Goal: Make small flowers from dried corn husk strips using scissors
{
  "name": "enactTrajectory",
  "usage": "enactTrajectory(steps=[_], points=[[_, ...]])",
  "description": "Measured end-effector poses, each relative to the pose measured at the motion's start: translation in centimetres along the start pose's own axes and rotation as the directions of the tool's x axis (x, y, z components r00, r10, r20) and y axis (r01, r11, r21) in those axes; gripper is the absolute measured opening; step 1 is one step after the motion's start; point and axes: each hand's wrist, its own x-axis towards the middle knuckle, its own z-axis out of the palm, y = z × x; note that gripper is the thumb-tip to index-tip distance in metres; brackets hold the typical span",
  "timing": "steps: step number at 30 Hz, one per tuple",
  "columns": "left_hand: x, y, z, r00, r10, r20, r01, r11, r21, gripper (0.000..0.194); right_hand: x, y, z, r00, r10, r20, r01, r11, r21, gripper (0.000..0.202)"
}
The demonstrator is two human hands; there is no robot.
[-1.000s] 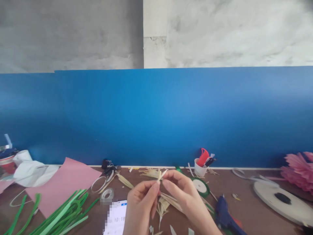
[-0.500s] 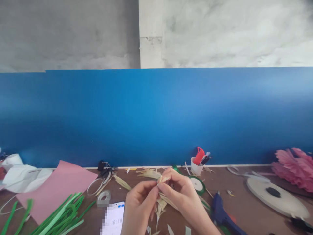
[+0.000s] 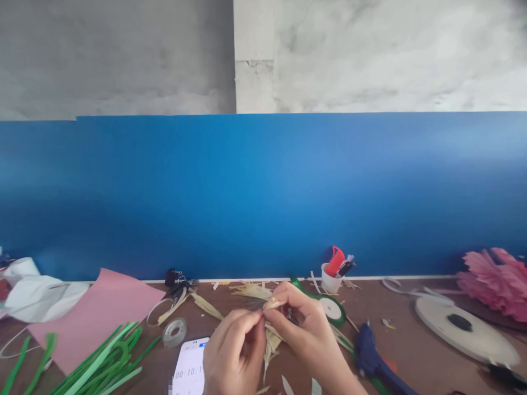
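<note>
The right hand (image 3: 307, 325) pinches a small, pale straw-coloured husk piece (image 3: 275, 303) between thumb and index finger, above the brown tabletop (image 3: 415, 354). The left hand (image 3: 231, 344) is held narrow, fingertips at the piece's left end (whether they grip it cannot be told), probably to steady it. The dark-blue glue gun (image 3: 373, 351) lies beside the right forearm, presumably for easy reach.

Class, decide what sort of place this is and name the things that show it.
Probably a craft workspace: a blue glue gun, a bundle of green stems and a spool of green ribbon lie on the brown table.
</note>
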Motion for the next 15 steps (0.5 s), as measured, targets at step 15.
enactTrajectory(steps=[15], points=[[0.36,0.14,-0.18,0.997,0.071,0.009,-0.071,0.997,-0.008,0.019,-0.13,0.13,0.07,0.998,-0.057,-0.029,0.057,0.998,0.031,0.010]])
